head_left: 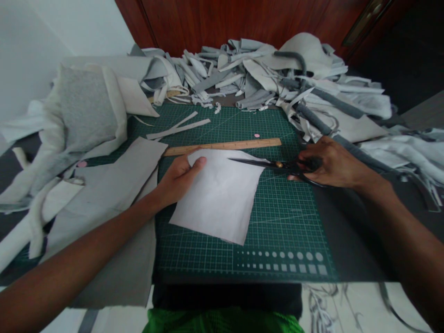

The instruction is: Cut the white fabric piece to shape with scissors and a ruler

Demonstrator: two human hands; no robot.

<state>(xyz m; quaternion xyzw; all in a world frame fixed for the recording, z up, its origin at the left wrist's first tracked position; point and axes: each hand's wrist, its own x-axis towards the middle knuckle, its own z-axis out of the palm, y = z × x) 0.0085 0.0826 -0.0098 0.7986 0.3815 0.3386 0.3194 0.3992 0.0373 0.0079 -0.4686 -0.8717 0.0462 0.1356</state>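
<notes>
A roughly square piece of white fabric [218, 199] is held above the green cutting mat [284, 222]. My left hand [182, 175] pinches its upper left corner, thumb on top. My right hand [328, 164] is closed around the handles of black scissors [256, 162], which point left. The blades lie along the fabric's top edge, near its upper right corner. Just behind the fabric, a wooden ruler [225, 146] rests on the mat.
Larger grey-white fabric pieces [114, 185] lie on the left under my forearm. Narrow strips [180, 128] lie on the mat. A heap of scraps [236, 74] lines the back and right, before a wooden door [243, 23]. A bundled cloth [86, 106] sits at left.
</notes>
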